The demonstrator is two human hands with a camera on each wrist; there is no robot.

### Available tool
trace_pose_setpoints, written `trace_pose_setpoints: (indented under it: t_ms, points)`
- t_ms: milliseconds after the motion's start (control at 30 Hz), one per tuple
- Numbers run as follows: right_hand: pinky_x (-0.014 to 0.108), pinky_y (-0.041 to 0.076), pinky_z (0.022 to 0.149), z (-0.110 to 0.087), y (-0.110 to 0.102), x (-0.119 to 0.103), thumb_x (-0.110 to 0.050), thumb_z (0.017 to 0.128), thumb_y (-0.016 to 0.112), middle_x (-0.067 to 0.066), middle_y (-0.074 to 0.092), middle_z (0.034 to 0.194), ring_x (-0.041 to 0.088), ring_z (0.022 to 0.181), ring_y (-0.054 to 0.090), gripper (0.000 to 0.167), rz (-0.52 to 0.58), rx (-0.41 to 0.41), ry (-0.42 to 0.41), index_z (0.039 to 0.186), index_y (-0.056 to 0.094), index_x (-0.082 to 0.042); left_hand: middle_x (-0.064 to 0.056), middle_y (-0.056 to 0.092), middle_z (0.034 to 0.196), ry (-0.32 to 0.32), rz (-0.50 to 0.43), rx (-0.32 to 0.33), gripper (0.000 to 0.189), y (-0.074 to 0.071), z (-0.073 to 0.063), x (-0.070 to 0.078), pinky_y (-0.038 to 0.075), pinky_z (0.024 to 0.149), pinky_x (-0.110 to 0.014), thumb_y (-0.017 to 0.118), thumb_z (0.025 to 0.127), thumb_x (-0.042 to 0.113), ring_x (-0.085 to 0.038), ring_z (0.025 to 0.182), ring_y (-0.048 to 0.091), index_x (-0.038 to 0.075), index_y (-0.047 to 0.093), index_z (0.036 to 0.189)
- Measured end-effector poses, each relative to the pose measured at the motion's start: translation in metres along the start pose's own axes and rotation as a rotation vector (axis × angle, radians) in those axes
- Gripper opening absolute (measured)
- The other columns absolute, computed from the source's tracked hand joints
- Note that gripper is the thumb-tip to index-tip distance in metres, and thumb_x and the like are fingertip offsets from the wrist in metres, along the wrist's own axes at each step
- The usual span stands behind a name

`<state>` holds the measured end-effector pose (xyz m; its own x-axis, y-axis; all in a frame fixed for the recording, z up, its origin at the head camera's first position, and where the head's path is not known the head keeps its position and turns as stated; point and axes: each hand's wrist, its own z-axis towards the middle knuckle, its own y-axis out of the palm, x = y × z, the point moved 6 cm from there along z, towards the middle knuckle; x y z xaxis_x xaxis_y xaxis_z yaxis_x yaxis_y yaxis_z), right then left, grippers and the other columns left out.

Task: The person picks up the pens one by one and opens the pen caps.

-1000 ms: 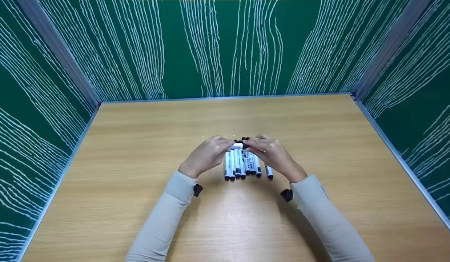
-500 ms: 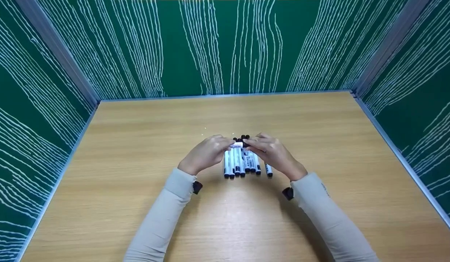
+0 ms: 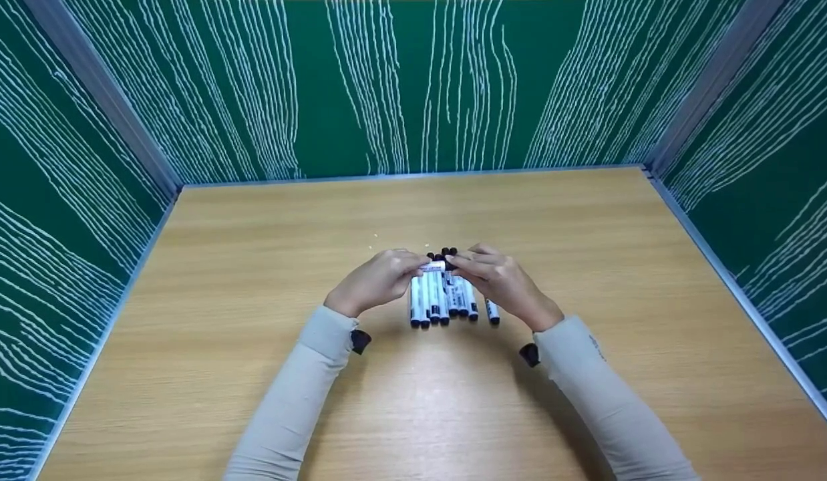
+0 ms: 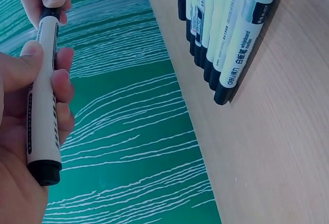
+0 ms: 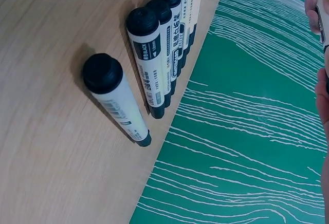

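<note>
My left hand [image 3: 381, 279] grips a white whiteboard marker [image 4: 45, 90] round its barrel, thumb on top and fingers curled beneath. At the marker's far end, my right hand [image 3: 499, 279] pinches the black cap [image 4: 50, 12] between thumb and fingers. The held marker lies crosswise above a row of similar whiteboard markers [image 3: 424, 300] on the table. Only part of the right hand's fingers shows at the edge of the right wrist view, with the marker between the hands. One single marker [image 5: 123, 108] lies a little apart from the row, below the right hand.
The wooden table [image 3: 266, 254] is bounded by green panels [image 3: 326, 87] with wavy white lines. A metal-like strip [image 3: 413, 176] edges its back. Small pale specks [image 3: 375, 235] lie beyond the hands. Dark wrist devices [image 3: 361, 341] hang under both sleeves.
</note>
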<state>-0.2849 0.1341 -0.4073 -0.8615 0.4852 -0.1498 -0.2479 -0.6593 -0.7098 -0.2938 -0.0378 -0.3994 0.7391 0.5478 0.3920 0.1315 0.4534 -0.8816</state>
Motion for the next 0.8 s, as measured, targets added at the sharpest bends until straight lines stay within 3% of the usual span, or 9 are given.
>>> trace_pose_setpoints:
  t_ms: [167,333,667,800]
  points:
    - [0.024,0.057,0.077,-0.0001,-0.0007,-0.0013,-0.002,0.079,0.075,0.009,0.074,0.103,0.02,0.089,0.069,0.031,-0.008,0.019,-0.032,0.109,0.072,-0.004,-0.009,0.066,0.123,-0.029,-0.063,-0.025,0.032,0.0007,0.0005,-0.0023,0.049,0.098,-0.029,0.055,0.097,0.008,-0.02,0.112,0.064,0.005,0.061,0.128]
    - [0.025,0.057,0.077,-0.0013,-0.0004,-0.0022,0.0,0.076,0.076,0.009,0.074,0.1,0.021,0.088,0.069,0.032,-0.039,0.036,-0.07,0.107,0.073,-0.002,-0.011,0.066,0.122,-0.012,-0.103,-0.033,0.031,0.0019,0.0026,-0.003,0.05,0.096,-0.029,0.051,0.099,0.009,-0.021,0.112,0.064,0.003,0.062,0.127]
    - [0.024,0.055,0.08,0.0046,-0.0058,-0.0029,0.001,0.079,0.074,0.01,0.074,0.101,0.022,0.092,0.069,0.031,-0.046,-0.01,-0.043,0.11,0.072,-0.003,-0.009,0.067,0.123,-0.047,-0.067,-0.005,0.032,-0.0015,0.0017,-0.0037,0.051,0.095,-0.028,0.056,0.097,0.012,-0.02,0.11,0.065,0.007,0.062,0.128]
    - [0.024,0.056,0.079,0.006,-0.008,-0.0026,0.001,0.08,0.074,0.01,0.074,0.1,0.022,0.091,0.069,0.03,-0.022,-0.014,-0.031,0.109,0.072,-0.003,-0.009,0.067,0.122,-0.016,-0.03,0.016,0.032,-0.0031,0.0018,-0.0003,0.051,0.095,-0.029,0.057,0.096,0.011,-0.021,0.11,0.065,0.006,0.062,0.127]
